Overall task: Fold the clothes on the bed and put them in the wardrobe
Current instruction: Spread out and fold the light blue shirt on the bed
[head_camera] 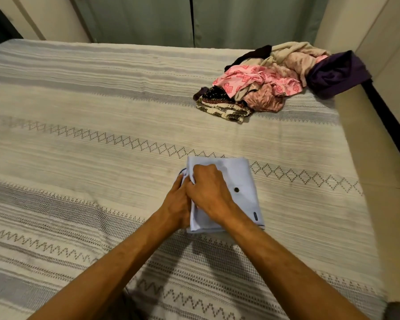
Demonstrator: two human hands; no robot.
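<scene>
Here, the labelled parts of the view from your head camera:

Folded garment: a pale blue shirt (237, 181), folded to a compact rectangle, lies flat on the bed (102, 139) directly in front of you; a dark button and a dark buttonhole show on its right half.
Left hand: your left hand (174, 204) sits at the shirt's left edge, its fingers (179, 184) tucked under the cloth, so you cannot tell how they lie.
Right hand: your right hand (208, 190) rests on top of the shirt, fingers curled and bunching a fold of fabric near the upper left corner; it touches the left hand.
Unfolded clothes: a loose pile (280, 77) of pink, beige, purple and patterned pieces lies at the bed's far right corner, well apart from the shirt.
Background: grey-green wardrobe doors (194, 19) stand beyond the bed.
</scene>
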